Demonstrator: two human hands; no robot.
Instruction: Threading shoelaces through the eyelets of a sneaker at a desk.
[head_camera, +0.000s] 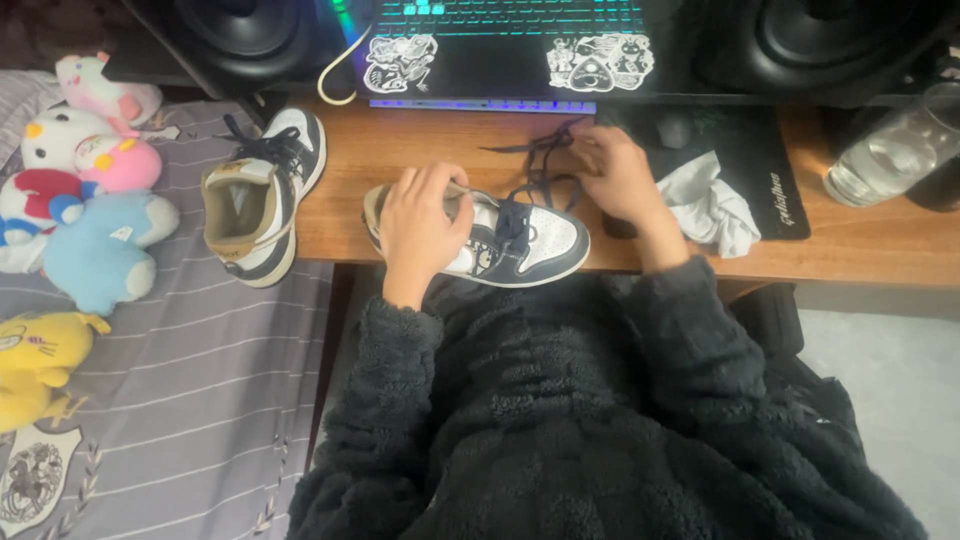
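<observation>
1. A low sneaker in white and dark navy lies on its side at the front edge of the wooden desk, toe to the right, its tan lining showing at the heel.
2. The left hand is clamped over the heel and collar, pinning the shoe down.
3. The right hand pinches the dark lace, pulled up loose from the eyelets.
4. A matching second sneaker rests beside it, half on the striped bedding.
</observation>
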